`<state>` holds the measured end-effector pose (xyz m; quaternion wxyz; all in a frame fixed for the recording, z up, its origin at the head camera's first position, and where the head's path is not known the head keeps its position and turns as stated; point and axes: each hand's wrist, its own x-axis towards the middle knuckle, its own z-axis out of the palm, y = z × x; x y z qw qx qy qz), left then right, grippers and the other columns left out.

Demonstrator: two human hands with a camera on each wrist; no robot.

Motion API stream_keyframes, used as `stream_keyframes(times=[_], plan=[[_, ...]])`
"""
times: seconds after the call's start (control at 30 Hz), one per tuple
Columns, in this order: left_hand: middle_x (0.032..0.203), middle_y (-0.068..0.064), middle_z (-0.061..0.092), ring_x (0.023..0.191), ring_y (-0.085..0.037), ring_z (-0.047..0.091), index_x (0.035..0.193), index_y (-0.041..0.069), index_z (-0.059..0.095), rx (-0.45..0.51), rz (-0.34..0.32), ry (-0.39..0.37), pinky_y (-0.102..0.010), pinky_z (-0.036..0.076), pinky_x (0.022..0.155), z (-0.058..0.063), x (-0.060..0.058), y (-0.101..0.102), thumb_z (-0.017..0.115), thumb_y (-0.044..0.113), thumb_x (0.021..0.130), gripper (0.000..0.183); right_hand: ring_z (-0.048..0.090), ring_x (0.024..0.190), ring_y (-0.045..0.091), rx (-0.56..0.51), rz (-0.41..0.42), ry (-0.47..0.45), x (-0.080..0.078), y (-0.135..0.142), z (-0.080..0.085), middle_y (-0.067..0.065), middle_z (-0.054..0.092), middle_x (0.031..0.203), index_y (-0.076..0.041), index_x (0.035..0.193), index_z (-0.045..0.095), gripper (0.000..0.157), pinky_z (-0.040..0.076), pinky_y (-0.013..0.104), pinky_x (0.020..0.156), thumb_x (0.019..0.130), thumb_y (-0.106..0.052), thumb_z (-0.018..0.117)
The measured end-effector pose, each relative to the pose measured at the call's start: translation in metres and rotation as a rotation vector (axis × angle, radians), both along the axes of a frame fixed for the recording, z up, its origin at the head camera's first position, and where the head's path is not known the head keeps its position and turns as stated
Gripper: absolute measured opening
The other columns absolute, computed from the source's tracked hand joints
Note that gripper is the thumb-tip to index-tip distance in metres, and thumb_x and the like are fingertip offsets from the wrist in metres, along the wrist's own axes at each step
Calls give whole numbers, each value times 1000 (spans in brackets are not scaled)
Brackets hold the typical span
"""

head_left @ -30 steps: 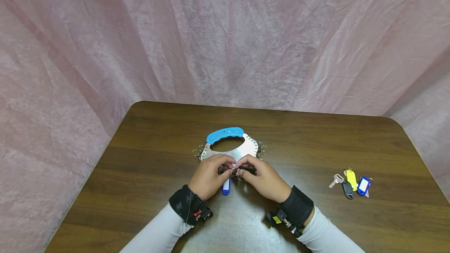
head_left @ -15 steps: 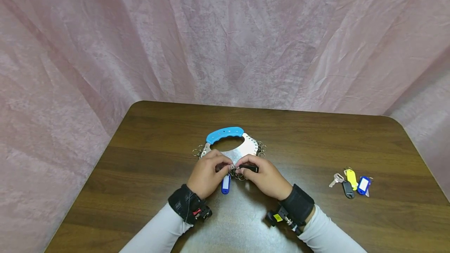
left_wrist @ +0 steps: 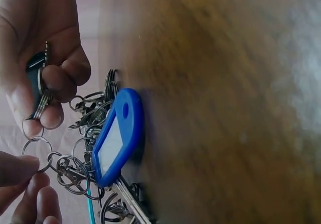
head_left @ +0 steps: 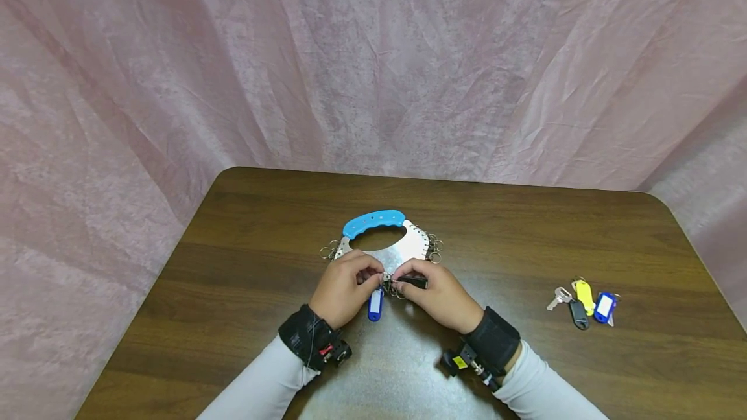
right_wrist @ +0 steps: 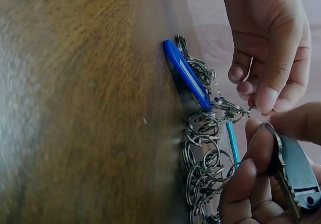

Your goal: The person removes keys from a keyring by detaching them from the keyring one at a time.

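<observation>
What head view obscures, wrist views show: a held key (right_wrist: 286,186).

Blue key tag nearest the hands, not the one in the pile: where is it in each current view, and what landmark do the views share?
Head: the blue key tag is at the middle, below centre.
Left wrist: the blue key tag is left of centre, slanted.
Right wrist: the blue key tag is above centre, seen nearly edge-on.
Shared landmark: the black tag in the right hand.
</observation>
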<state>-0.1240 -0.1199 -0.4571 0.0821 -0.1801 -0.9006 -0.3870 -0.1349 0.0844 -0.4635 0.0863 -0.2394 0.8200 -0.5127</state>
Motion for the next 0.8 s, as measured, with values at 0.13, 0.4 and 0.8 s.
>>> stream_keyframes(times=[0.13,0.4,0.8], plan=[[82,14,55,70,-1,50,88,19,67,13,1,-5,-22,45,60,0,0,0,71,11,84,11,56,91,9,-1,-19,-15,1,-1,0,-8,63,93,-16,97,65,6,45,38,80,91,-18,65],[79,13,56,69,-3,52,85,20,67,10,-44,-12,-22,45,60,2,-1,1,72,9,82,12,59,90,22,-68,-49,-49,10,-5,26,8,65,92,-4,97,63,8,45,40,78,90,-4,63],[84,10,55,73,-4,51,94,17,69,-26,4,-29,-23,45,62,0,-1,1,69,12,85,10,59,90,16,-73,-27,8,4,-4,7,3,66,93,-11,97,63,11,46,40,79,89,-3,63]])
